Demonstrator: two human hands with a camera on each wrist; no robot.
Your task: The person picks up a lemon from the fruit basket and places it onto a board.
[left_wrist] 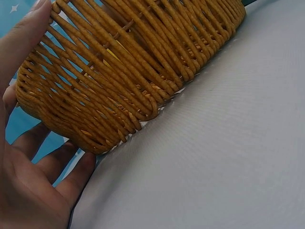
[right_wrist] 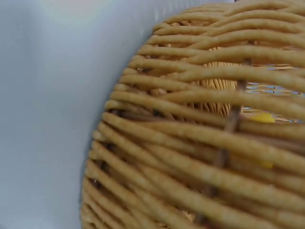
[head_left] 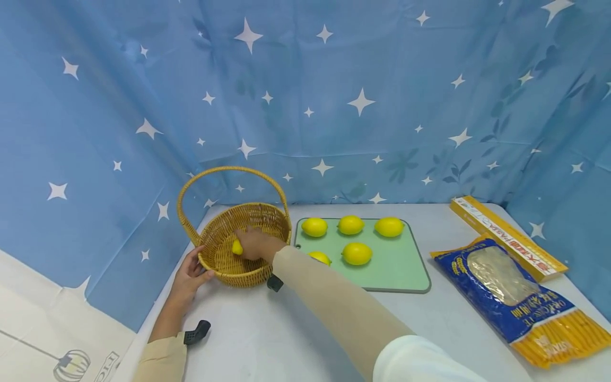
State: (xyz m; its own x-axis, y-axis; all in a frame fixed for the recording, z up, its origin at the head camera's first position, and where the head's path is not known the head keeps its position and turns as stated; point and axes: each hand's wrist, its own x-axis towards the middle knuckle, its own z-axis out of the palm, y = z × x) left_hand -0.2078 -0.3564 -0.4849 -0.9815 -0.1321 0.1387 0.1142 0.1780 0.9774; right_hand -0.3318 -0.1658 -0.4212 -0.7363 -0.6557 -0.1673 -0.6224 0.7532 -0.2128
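A round wicker basket (head_left: 245,278) with a tall arched handle stands at the left of the table. My left hand (head_left: 188,278) holds its near left side, the thumb at the rim and the fingers spread along the wicker wall (left_wrist: 119,71). Reaching over the near right rim, my right hand (head_left: 258,243) is down inside the basket and grips a yellow lemon (head_left: 237,246). Part of that lemon is hidden by the hand. Through the weave in the right wrist view, a bit of yellow lemon (right_wrist: 263,117) shows; the right hand itself is out of that view.
Right of the basket lies a pale green cutting board (head_left: 396,265) with several lemons (head_left: 357,253) on it, one partly covered by my right sleeve. Farther right are a blue and orange pasta bag (head_left: 501,286) and a long yellow pasta box (head_left: 511,236). A starry blue curtain (head_left: 334,106) hangs behind.
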